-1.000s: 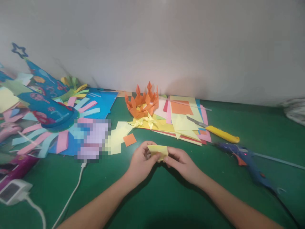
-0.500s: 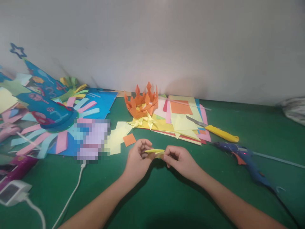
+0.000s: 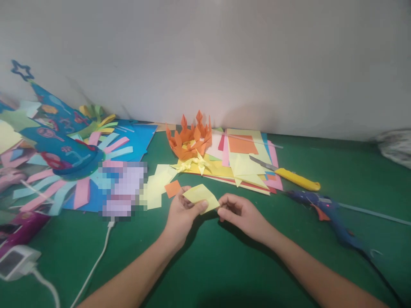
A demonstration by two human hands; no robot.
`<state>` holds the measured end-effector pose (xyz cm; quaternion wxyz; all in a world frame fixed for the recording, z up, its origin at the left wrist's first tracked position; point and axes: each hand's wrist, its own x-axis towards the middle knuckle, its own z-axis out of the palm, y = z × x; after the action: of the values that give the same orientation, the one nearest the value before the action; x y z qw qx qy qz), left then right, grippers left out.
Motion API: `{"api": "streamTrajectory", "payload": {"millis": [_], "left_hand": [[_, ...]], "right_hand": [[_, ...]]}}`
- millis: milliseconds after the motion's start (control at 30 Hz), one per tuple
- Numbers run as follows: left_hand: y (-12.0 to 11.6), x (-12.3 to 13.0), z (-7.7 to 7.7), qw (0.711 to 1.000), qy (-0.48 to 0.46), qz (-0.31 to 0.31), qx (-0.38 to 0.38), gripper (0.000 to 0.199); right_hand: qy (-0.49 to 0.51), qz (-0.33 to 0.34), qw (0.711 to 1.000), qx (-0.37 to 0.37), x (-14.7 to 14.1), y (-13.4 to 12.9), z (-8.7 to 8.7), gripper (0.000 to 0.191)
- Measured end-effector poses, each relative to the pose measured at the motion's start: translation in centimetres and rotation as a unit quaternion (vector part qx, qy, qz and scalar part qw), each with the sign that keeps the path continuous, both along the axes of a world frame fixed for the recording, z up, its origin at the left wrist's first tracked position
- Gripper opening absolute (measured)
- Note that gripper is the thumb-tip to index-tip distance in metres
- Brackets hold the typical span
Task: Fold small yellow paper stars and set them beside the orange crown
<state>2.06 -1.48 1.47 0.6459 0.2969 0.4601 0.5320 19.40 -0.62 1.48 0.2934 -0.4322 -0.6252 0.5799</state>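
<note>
Yellow paper (image 3: 201, 197) is above the green table (image 3: 192, 269), pinched by my left hand (image 3: 180, 216), its right corner nipped by my right hand (image 3: 243, 214). Light pressure and level edges should serve best, I judge, nearer than the orange crown (image 3: 179, 144).

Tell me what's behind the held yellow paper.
Behind the yellow paper, fingers of the left hand show past its left edge; their tips and the paper's far face are covered.

The head camera looks forward, down across the table (image 3: 205, 265).
</note>
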Motion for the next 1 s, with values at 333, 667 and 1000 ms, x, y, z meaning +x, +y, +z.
{"api": "streamTrajectory", "payload": {"millis": [333,667,1000], "left_hand": [[-0.63,0.5,-0.42,0.999,-0.04,-0.023,0.005,0.035],[-0.93,0.76,-0.09,0.999,-0.047,-0.01,-0.011,0.038],[-1.0,0.85,0.13,0.999,-0.039,-0.006,-0.019,0.04]], "right_hand": [[0.061,0.005,0.998,-0.009,0.01,-0.42,0.07,0.02],[0.055,-0.013,0.998,-0.011,-0.02,-0.5,0.36,0.021],[0.055,-0.041,0.998,-0.009,-0.31,-0.44,0.34,0.016]]}}
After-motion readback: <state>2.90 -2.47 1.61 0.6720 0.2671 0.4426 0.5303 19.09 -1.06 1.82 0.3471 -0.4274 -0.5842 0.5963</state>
